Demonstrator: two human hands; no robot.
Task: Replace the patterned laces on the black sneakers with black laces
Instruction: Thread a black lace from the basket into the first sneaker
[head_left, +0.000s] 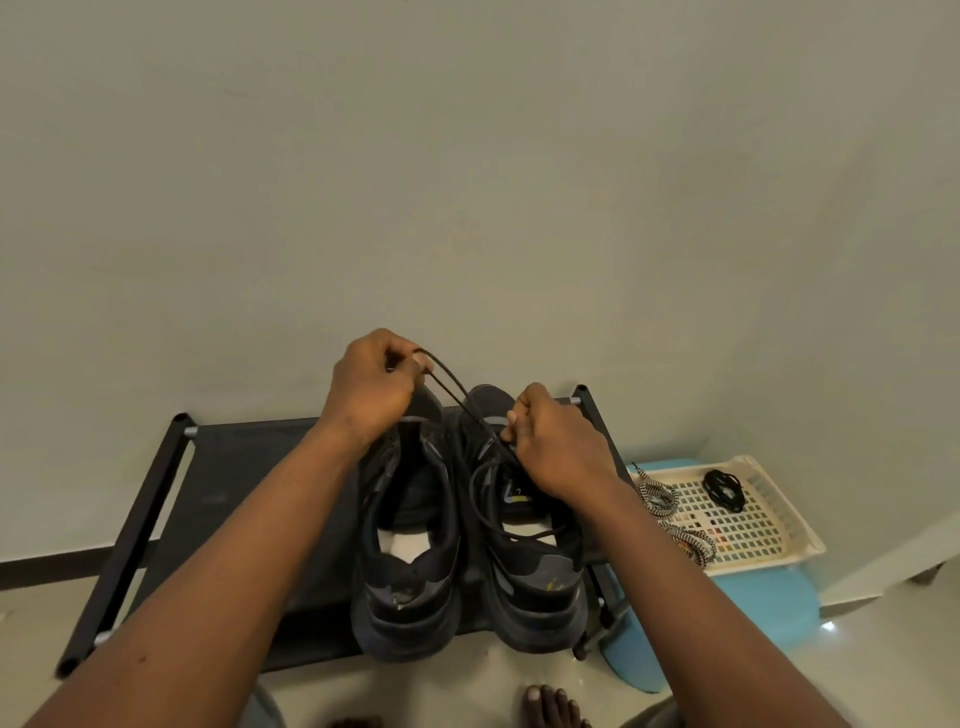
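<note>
Pale wall (467, 156) stands behind one black shoe rack (234, 467) on a light floor (467, 691). Two black sneakers (410, 571) sit side by side on the rack. Above them, the left hand (369, 384) and right hand (556, 441) pinch one black lace (457, 395) with curled fingers (410, 358). The lace runs into the right sneaker (535, 582). Right of the rack, one white basket (769, 499) on a blue stool (753, 608) holds two patterned laces (657, 496) and one coiled black lace (723, 488).

Two hands, the left hand (371, 384) and right hand (556, 441), pinch a black lace (457, 400) above two black shoes (467, 525) on a rack (249, 467).
</note>
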